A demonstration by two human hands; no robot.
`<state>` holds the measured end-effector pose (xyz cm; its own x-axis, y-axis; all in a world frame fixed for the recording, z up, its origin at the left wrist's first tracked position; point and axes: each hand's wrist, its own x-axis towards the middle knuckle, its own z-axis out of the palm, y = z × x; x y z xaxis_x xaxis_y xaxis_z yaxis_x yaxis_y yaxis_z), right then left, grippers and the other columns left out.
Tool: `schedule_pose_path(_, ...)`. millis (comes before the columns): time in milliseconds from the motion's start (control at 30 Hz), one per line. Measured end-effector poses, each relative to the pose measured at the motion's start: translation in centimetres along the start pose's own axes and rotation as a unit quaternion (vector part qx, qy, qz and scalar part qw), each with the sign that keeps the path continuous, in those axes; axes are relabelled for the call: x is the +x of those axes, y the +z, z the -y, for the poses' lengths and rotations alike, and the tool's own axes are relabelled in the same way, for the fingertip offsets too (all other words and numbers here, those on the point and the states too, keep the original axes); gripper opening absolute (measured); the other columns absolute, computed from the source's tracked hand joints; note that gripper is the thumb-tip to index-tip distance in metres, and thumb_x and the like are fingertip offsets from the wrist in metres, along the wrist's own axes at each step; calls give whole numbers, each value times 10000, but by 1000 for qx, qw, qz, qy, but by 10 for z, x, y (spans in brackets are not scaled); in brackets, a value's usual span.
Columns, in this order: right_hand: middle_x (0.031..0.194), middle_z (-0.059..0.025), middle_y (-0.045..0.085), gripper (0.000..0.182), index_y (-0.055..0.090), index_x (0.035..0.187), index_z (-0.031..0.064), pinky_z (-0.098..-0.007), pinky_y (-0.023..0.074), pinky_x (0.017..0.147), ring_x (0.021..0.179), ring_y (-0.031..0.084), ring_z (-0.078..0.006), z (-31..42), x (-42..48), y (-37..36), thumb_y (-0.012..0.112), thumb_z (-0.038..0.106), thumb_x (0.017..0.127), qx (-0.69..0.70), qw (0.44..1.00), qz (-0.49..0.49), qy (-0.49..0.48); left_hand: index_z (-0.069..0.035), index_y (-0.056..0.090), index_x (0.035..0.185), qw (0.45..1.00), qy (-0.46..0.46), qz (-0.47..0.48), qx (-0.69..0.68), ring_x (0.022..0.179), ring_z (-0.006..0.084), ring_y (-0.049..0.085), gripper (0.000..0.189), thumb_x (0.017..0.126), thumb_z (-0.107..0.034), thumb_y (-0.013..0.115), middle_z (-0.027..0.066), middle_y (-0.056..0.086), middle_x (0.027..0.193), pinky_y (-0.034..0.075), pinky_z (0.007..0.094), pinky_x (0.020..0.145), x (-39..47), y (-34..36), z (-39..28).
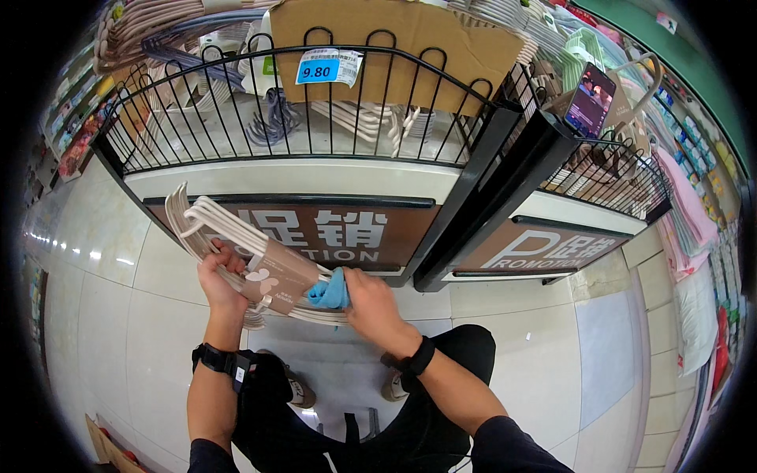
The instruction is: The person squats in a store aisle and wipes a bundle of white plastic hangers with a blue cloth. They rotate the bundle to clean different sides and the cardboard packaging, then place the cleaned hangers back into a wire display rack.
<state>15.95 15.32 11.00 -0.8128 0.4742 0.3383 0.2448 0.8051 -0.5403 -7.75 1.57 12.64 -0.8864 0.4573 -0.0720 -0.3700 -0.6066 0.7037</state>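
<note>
A bundle of off-white clothes hangers [233, 222] wrapped in a brown printed card sleeve [284, 272] is held tilted over my lap. My left hand [225, 275] grips the bundle at its left side, near the hooks. In my right hand [372, 301] is a blue cloth [331, 290], bunched and pressed against the hangers at the right end of the sleeve. The fingers of my right hand are partly hidden behind the cloth.
Ahead stands a black wire display basket [331, 156] with hangers and a cardboard sheet [402, 59]. A price tag [328, 67] hangs on its rim. A phone [589, 100] leans on the neighbouring basket. Pink textiles [686, 201] hang at the right. Tiled floor [514, 360] lies around me.
</note>
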Motion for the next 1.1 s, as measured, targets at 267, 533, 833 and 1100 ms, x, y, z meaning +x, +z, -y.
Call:
schedule_pose_path(267,951,-228,625,504,528,1104,-16,-507,487,789,912,598,-446,-1,1,1,700,-42,630,6,999,21,42,-71,533,1001,1000,-14,-5,0,613,100,362,260,741,-60,520,-12,467,778,339,262,585,-7,6,6)
schedule_pose_path(533,969,-234,640,495,555,1118,-35,-487,509,781,898,623,-429,-1,0,2,662,-67,636,-22,999,-2,35,-67,520,1000,1000,-9,20,-7,633,111,381,260,742,-37,511,6,472,787,356,264,606,-10,8,11)
schedule_pose_path(833,1000,-224,658,541,568,1160,-45,-455,525,793,918,648,-395,4,3,-5,676,-61,629,-29,999,-30,21,-93,487,1000,999,-46,3,14,632,116,380,252,757,-33,519,1,428,755,362,275,602,-29,18,26)
schedule_pose_path(1100,951,-203,667,465,609,1104,8,-486,512,745,875,635,-416,0,1,-6,672,-28,645,10,997,-62,34,-101,483,1017,997,-49,46,35,625,114,384,234,792,-54,530,-6,411,746,363,274,601,-34,21,29)
